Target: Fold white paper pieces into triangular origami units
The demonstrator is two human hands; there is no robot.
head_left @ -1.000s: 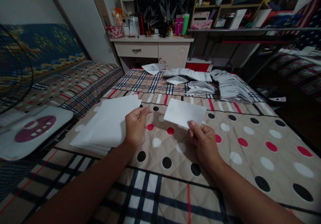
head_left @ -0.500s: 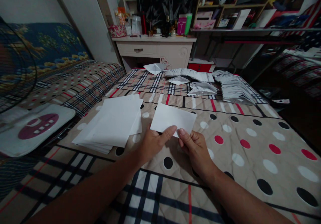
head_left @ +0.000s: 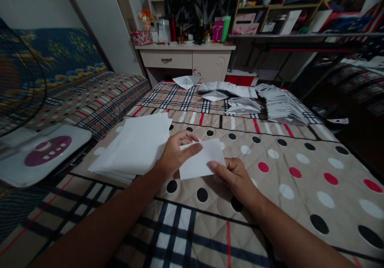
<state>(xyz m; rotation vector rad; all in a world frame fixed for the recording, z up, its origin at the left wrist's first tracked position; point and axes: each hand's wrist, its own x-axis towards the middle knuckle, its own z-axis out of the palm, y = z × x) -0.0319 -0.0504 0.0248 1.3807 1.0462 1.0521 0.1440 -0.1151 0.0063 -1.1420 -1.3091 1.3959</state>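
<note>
A small white folded sheet of paper (head_left: 201,160) is held above the bed between both hands. My left hand (head_left: 177,152) grips its upper left part, thumb on top and fingers behind. At the lower right edge, my right hand (head_left: 231,174) pinches the paper with the thumb over the front; its other fingers are partly hidden underneath. Left of my left hand lies a stack of larger white sheets (head_left: 141,144), slightly fanned out.
Folded paper pieces stand in a long row (head_left: 283,104) at the far right of the bedspread (head_left: 303,198). Nearer the middle are boat-shaped paper pieces (head_left: 243,106). A fan (head_left: 22,80) and a white plastic lid-like panel (head_left: 75,134) are on the left. A dresser (head_left: 168,58) stands behind.
The paper has turned and its left side has come lower. My left hand has moved up to the paper's upper left, while my right hand keeps its hold near the right edge.
</note>
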